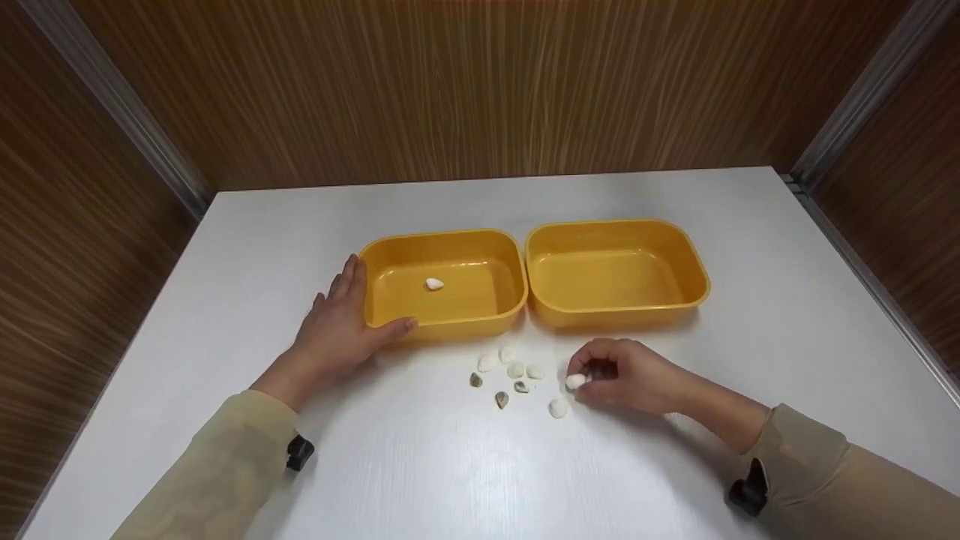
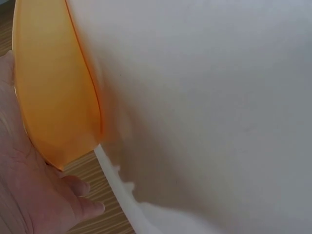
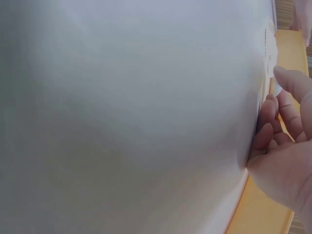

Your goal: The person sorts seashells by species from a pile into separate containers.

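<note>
Between its thumb and fingers, my right hand (image 1: 630, 375) pinches a small white shell (image 1: 576, 382) just above the table. Another white shell (image 1: 559, 408) lies beside it, nearer me. Left of that hand several white shells (image 1: 516, 370) and 3 dark striped ones (image 1: 502, 400) lie loose. My left hand (image 1: 334, 326) rests against the near left corner of the left yellow tub (image 1: 465, 328), thumb along the front and fingers straight along the side. One white shell (image 1: 434, 284) lies inside this tub. In the right wrist view, the curled fingers (image 3: 265, 136) partly hide the held shell.
A second yellow tub (image 1: 615, 309) stands against the right side of the first. Both are on a white table (image 1: 420, 480), with wood-grain panels (image 1: 480, 90) behind and at the sides. Each sleeve has a black clip (image 1: 299, 452) at the wrist.
</note>
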A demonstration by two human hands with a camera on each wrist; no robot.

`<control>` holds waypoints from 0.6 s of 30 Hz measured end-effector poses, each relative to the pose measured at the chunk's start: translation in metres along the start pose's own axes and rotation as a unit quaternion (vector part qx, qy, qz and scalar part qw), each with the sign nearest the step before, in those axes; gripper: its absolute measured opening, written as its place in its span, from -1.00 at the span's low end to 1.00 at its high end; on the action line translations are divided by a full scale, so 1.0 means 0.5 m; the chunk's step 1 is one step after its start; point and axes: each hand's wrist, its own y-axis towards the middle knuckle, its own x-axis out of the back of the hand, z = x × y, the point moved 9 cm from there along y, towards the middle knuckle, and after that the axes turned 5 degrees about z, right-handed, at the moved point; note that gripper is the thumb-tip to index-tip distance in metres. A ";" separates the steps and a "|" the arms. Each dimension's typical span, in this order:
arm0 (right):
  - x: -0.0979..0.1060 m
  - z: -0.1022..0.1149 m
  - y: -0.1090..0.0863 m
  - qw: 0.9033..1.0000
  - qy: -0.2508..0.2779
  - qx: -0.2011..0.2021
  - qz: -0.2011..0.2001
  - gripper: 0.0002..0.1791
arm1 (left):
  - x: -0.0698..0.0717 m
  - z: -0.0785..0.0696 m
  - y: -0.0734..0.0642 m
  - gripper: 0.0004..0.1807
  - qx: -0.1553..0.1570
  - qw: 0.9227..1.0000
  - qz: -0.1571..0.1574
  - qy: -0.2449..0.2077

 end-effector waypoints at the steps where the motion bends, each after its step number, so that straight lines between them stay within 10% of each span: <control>1: 0.002 0.000 0.000 1.000 0.003 -0.001 0.000 -0.78 | 0.000 0.000 0.000 0.49 0.001 1.000 0.001 0.000; 18: 0.053 0.111 0.001 0.999 -0.021 0.040 -0.023 -0.80 | -0.004 0.003 0.000 0.49 0.006 1.000 0.008 -0.015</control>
